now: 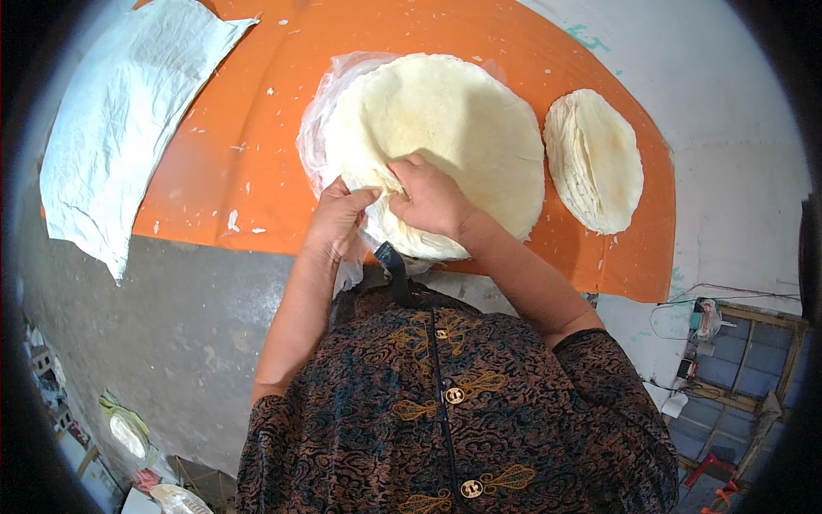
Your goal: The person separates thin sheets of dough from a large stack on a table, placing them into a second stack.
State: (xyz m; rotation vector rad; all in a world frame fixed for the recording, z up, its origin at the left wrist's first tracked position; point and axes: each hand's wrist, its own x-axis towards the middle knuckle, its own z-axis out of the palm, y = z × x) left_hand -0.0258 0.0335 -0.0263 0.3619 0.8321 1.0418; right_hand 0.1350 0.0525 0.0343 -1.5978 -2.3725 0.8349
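A large round stack of thin pale flatbread sheets (pixel 462 120) lies on the orange-covered table in front of me. Clear plastic wrap (pixel 318 128) shows under its left side. At the stack's near left edge, my left hand (pixel 338 214) pinches the rim of a sheet between thumb and fingers. Close beside it, my right hand (pixel 426 195) is closed on a bunched fold of the same edge. The fingertips of both hands are partly hidden by the dough-coloured folds.
To the right sits a smaller pile of folded flatbread sheets (pixel 595 161). A white cloth (pixel 128 128) hangs over the table's left edge. Small white scraps dot the orange cover (pixel 248 154). Grey floor (pixel 188 317) lies at the near left, and a white wall (pixel 728 171) stands at the right.
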